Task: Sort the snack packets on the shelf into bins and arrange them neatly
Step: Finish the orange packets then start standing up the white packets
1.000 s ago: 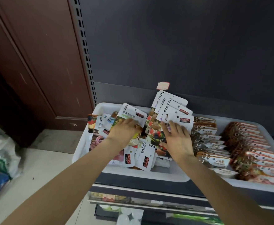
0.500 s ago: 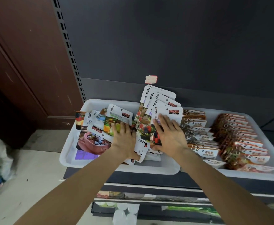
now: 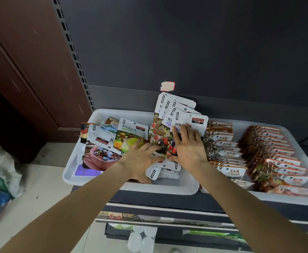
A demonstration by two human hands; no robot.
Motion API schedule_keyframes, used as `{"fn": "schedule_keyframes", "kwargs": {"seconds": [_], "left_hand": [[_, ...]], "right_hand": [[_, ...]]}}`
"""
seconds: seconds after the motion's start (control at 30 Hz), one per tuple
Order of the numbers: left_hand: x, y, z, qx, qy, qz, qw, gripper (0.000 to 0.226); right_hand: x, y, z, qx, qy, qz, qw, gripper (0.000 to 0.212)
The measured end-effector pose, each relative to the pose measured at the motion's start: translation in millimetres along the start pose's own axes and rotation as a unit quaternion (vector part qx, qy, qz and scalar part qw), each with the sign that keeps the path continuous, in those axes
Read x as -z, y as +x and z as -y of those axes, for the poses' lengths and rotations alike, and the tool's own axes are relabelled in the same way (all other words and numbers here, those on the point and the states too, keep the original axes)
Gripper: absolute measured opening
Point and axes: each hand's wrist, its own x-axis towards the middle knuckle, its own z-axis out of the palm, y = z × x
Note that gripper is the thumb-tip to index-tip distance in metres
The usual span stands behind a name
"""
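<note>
Head view, looking down on a shop shelf: a person's two bare hands work in a white rectangular plastic bin at the shelf's left end; the left hand lies w/ fingers spread flat on the loose snack packets, fingertips touching a white glossy packet printed w/ green and yellow fruit; the right hand, fingers straight and together, presses flat on a fanned stack of white berry-print packets that leans toward the bin's back wall; neither hand curls round anything. Left of the fruit packet lies a large packet showing a pink bowl of coloured candies, partly under other packs; more white packets poke out below the hands near the bin's front rim. Just right, in a second white tray, two neat rows of brown-and-orange packets w/ white labels stand overlapped front to back. A torn red-edged paper sticker clings to the dark grey back panel; a brown wooden door stands at left.
</note>
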Motion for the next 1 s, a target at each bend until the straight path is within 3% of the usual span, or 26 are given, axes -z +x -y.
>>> {"fn": "schedule_keyframes", "kwargs": {"seconds": [0.17,0.47,0.7,1.0], "left_hand": [[-13,0,-2,0.007,0.043,0.015,0.999,0.087],[-10,1,-6,0.024,0.046,-0.06,0.997,0.051],[-13,0,0,0.041,0.045,-0.086,0.994,0.042],[-13,-11,1,0.015,-0.024,-0.311,0.95,0.033]], "right_hand": [[-7,-3,0,0.056,0.042,0.008,0.997,0.102],[-2,-10,-2,0.065,0.055,0.026,0.996,0.097],[3,-12,-7,0.058,0.081,0.027,0.995,0.097],[7,-11,-14,0.035,0.111,0.033,0.993,0.093]]}}
